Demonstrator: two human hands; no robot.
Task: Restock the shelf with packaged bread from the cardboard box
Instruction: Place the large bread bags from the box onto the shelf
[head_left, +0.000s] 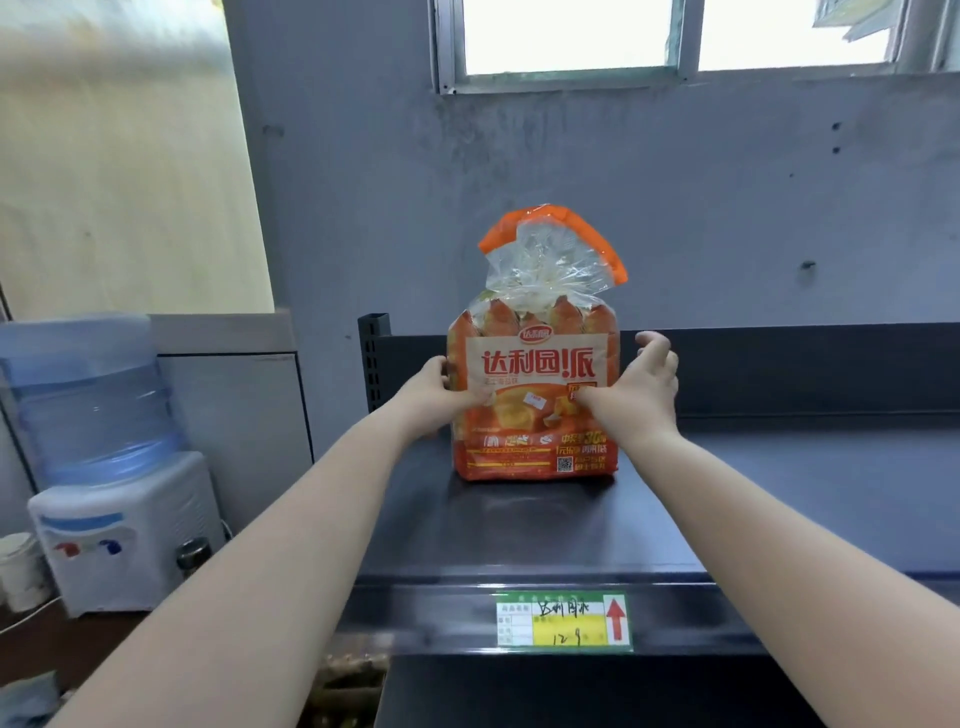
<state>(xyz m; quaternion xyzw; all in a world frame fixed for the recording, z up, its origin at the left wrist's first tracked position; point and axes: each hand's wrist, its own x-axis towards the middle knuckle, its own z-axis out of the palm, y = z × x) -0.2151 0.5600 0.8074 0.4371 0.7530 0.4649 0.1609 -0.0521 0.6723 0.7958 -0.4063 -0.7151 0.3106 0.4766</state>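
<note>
An orange and clear bag of packaged bread (535, 364) stands upright on the dark top shelf (753, 493), near its left end. My left hand (434, 397) grips the bag's left side with the thumb across its front. My right hand (641, 389) holds the right side, thumb on the front, with the fingers curled just off the bag's upper right edge. The cardboard box is not in view.
A green and yellow price label (563, 618) is fixed to the shelf's front edge. A water dispenser (111, 467) with a blue bottle stands to the left, beside a grey cabinet (244, 405). The shelf surface stretches bare to the right. A window (675, 36) sits above.
</note>
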